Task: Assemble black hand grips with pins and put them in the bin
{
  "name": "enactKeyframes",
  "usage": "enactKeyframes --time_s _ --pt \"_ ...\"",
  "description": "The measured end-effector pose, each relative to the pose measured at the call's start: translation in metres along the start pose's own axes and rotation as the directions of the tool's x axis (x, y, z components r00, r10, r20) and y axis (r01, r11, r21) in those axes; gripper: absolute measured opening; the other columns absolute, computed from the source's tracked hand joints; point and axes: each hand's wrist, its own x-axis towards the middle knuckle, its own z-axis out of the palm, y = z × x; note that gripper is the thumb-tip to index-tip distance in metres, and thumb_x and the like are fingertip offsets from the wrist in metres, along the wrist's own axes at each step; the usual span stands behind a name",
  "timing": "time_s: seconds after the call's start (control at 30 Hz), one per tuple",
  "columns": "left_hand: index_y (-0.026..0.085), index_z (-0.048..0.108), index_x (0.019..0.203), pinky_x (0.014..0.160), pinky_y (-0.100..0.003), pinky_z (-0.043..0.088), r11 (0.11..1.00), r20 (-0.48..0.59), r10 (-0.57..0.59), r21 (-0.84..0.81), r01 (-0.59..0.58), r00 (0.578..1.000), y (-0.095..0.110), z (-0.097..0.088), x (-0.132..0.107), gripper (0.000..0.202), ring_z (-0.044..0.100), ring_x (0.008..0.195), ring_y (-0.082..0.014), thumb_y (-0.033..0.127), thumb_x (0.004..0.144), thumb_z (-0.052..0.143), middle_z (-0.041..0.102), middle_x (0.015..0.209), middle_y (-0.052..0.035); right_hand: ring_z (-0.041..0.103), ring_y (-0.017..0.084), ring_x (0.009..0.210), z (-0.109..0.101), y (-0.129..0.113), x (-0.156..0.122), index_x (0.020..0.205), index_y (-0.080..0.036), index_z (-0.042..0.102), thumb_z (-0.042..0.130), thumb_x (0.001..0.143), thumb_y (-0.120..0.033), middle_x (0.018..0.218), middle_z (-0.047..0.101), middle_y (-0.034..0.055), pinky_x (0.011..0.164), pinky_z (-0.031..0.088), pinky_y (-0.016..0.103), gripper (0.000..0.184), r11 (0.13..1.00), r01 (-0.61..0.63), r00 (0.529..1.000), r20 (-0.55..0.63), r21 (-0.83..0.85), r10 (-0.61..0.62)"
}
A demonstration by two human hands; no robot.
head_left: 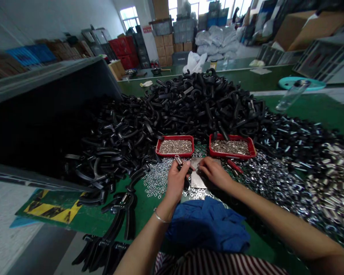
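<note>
My left hand (178,180) is closed round a black part, mostly hidden by the fingers. A shiny coil spring (178,159) sticks up at its upper end. Beside it my right hand (213,171) has its fingertips pinched together over a flat metal plate (197,178); whatever is between them is too small to make out. Small metal rings (157,179) lie loose to the left of the plate. Behind the hands stand a red tray (174,155) and another red tray (232,156), both full of tiny metal pieces. A red-handled tool (234,166) lies right of my right hand.
A large heap of black curved parts (200,103) rises behind the trays. A grey crate (109,72) lies tipped at left, with joined black handles (123,214) near it. Blue cloth (209,225) covers the front edge. Metal cylinders (329,179) are piled at right.
</note>
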Motion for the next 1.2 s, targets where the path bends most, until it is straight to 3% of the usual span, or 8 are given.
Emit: enactKeyframes --time_s 0.07,0.23,0.43,0.73,0.9,1.0,1.1,1.2 --pt "0.020 0.056 0.091 0.059 -0.022 0.043 0.999 0.001 0.032 -0.008 -0.032 1.000 -0.010 0.027 0.008 0.032 0.058 0.064 -0.0108 0.051 0.089 0.061 0.066 0.078 -0.0001 0.063 0.019 0.084 -0.014 0.002 -0.015 0.101 -0.022 0.060 0.057 0.095 -0.035 0.093 0.066 0.0051 0.080 0.051 0.036 0.015 0.905 -0.168 0.974 -0.078 0.391 0.215" --pt "0.019 0.060 0.089 0.080 -0.028 0.046 0.977 0.127 0.173 0.103 -0.187 0.977 -0.030 0.082 0.016 0.030 0.061 0.081 -0.0157 0.048 0.096 0.052 0.066 0.086 -0.0026 0.066 0.012 0.079 -0.035 0.010 -0.050 0.103 -0.021 0.068 0.075 0.084 -0.038 0.094 0.070 0.0032 0.080 0.057 0.028 0.026 0.219 -0.297 0.863 0.164 0.929 0.477" --pt "0.021 0.059 0.096 0.087 -0.031 0.043 0.928 0.159 0.217 0.274 -0.254 0.963 -0.054 0.088 0.011 0.027 0.059 0.090 -0.0192 0.045 0.098 0.049 0.064 0.094 -0.0049 0.064 0.010 0.071 -0.043 0.021 -0.059 0.090 -0.018 0.069 0.079 0.081 -0.038 0.087 0.068 0.0034 0.066 0.058 0.023 0.024 0.083 -0.333 0.860 0.266 0.939 0.436" --pt "0.020 0.056 0.096 0.085 -0.031 0.043 0.911 0.122 0.164 0.361 -0.198 0.979 -0.066 0.082 0.013 0.027 0.058 0.090 -0.0194 0.045 0.100 0.045 0.062 0.094 -0.0055 0.066 0.009 0.064 -0.036 0.019 -0.053 0.093 -0.017 0.063 0.073 0.086 -0.039 0.086 0.070 0.0028 0.065 0.055 0.021 0.025 0.145 -0.410 0.853 0.323 0.900 0.409" --pt "0.019 0.056 0.094 0.082 -0.031 0.044 0.911 0.095 0.143 0.376 -0.169 0.985 -0.061 0.082 0.012 0.030 0.059 0.087 -0.0190 0.046 0.099 0.045 0.063 0.092 -0.0051 0.069 0.017 0.069 -0.034 0.013 -0.061 0.097 -0.022 0.062 0.074 0.085 -0.036 0.081 0.070 0.0010 0.071 0.057 0.032 0.023 0.660 -0.263 0.915 -0.035 0.704 0.402" --pt "0.019 0.057 0.094 0.083 -0.031 0.044 0.926 0.109 0.139 0.338 -0.168 0.984 -0.053 0.080 0.010 0.029 0.059 0.087 -0.0181 0.046 0.099 0.045 0.063 0.091 -0.0045 0.069 0.023 0.091 -0.035 0.016 -0.063 0.099 -0.023 0.066 0.071 0.087 -0.031 0.098 0.072 0.0063 0.085 0.056 0.041 0.015 0.952 -0.030 0.947 -0.295 0.303 0.123" --pt "0.020 0.058 0.096 0.084 -0.029 0.045 0.961 0.150 0.106 0.237 -0.140 0.983 -0.048 0.076 0.009 0.028 0.060 0.087 -0.0168 0.046 0.099 0.047 0.064 0.091 -0.0030 0.069 0.024 0.095 -0.034 0.021 -0.059 0.105 -0.024 0.068 0.065 0.091 -0.030 0.100 0.073 0.0074 0.091 0.055 0.043 0.015 0.989 0.128 0.939 -0.329 0.072 -0.098" --pt "0.020 0.060 0.097 0.077 -0.026 0.047 0.989 0.140 0.026 0.141 -0.046 0.990 -0.049 0.077 0.014 0.030 0.060 0.081 -0.0154 0.049 0.095 0.052 0.065 0.089 -0.0013 0.070 0.023 0.092 -0.033 0.017 -0.054 0.113 -0.024 0.067 0.058 0.096 -0.033 0.100 0.074 0.0075 0.090 0.056 0.042 0.021 0.997 0.073 0.943 -0.325 0.006 -0.067"
